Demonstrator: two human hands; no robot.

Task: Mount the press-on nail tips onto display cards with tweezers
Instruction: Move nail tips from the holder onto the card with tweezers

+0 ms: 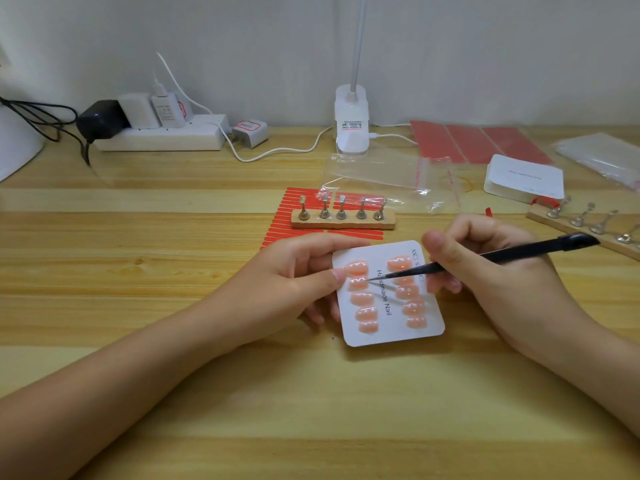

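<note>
Your left hand (294,282) holds the white display card (388,327) at centre frame, just above the desk (173,271), fingers clamped on its left edge. Ten peach nail tips (362,298) sit on it in two columns. Your right hand (485,268) has its fingers closed on the black tweezers (485,256), whose point touches the second tip in the left column.

Bright and even light from above, soft small shadows under my hands, glare spots on the clear bags (377,173), bench (173,306) edges bent by wide lens, slightly soft focus
</note>
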